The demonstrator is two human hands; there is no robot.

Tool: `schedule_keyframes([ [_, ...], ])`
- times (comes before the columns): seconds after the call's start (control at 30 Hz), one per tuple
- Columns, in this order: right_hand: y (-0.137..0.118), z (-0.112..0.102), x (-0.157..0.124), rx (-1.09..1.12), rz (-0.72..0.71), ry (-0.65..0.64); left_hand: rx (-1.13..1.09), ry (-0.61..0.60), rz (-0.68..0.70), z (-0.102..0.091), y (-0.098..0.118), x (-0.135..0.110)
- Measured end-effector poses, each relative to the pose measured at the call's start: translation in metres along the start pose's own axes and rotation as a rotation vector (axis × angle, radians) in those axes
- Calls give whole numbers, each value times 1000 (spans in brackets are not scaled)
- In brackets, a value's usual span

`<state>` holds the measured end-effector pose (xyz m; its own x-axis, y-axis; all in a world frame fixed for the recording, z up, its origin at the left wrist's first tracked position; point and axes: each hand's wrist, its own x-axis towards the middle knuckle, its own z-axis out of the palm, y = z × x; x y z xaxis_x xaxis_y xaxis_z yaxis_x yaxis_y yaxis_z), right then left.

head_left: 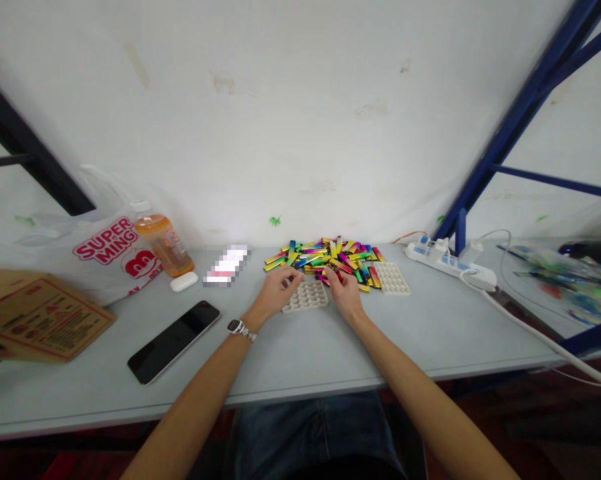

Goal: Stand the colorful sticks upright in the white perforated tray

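A pile of shiny, rainbow-coloured oblong pieces (313, 257) lies on the table against the wall. In front of it sits a cream tray with rows of small holes (305, 297), between my two hands. My left hand (274, 295) is at the tray's left back corner, thumb and fingers pinched together; what they hold, if anything, is too small to make out. My right hand (346, 295) is at the tray's right side by the pile's front edge, its fingers curled closed. Its fingertips are partly hidden, so their contents cannot be told. A second cream tray (394, 279) lies right of the pile.
On the left are a black phone (175, 341), a white case (184, 282), an orange drink bottle (165, 243), a plastic bag (105, 257) and a cardboard box (40, 320). A power strip (450, 265) with cables lies right, beside a blue frame (500, 133).
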<state>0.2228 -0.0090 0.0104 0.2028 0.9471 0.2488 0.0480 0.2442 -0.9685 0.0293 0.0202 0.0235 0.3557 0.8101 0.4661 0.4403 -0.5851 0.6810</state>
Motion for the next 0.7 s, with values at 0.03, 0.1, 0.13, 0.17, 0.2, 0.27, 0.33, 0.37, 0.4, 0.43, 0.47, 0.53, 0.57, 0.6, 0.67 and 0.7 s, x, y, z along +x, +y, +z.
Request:
schedule_keyframes([
  [0.03, 1, 0, 1, -9, 8, 24, -1, -5, 4, 0, 0, 0],
  [0.1, 3, 1, 2, -2, 30, 57, -3, -9, 6, 1, 1, 0],
  [0.13, 4, 1, 2, 3, 35, 64, -2, -10, 6, 0, 1, -1],
  [0.17, 4, 2, 2, 4, 34, 66, -2, -10, 5, 0, 0, -1],
  [0.2, 3, 2, 2, 1, 31, 66, -2, -11, 4, 0, 0, -1],
  [0.27, 1, 3, 1, -8, 22, 57, -3, -15, 3, 0, 0, -1],
  [0.33, -2, 4, -1, -17, 18, 45, -2, -12, 7, 0, -1, -1],
  [0.37, -4, 5, -2, -23, 14, 39, 0, -9, 9, -1, -1, -1],
  [0.4, -5, 5, -2, -29, 10, 36, 2, -8, 9, -1, -1, -1],
  [0.43, -5, 5, -3, -35, 5, 35, 3, -7, 8, -1, -1, 0],
  [0.47, -6, 6, -3, -38, 2, 35, 3, -7, 6, -1, -1, 0],
  [0.53, -5, 6, -3, -30, 6, 41, 1, -9, 3, -1, -1, 0],
  [0.57, -4, 6, -3, -17, 13, 44, 0, -8, 3, -1, -1, 0],
  [0.6, -3, 6, -3, 0, 21, 44, 0, -5, 6, -1, -1, 0],
  [0.67, -2, 6, -4, 30, 30, 34, -1, -1, 12, -1, -1, 0],
  [0.7, -1, 6, -4, 41, 30, 23, 0, 0, 15, -1, -2, 0],
])
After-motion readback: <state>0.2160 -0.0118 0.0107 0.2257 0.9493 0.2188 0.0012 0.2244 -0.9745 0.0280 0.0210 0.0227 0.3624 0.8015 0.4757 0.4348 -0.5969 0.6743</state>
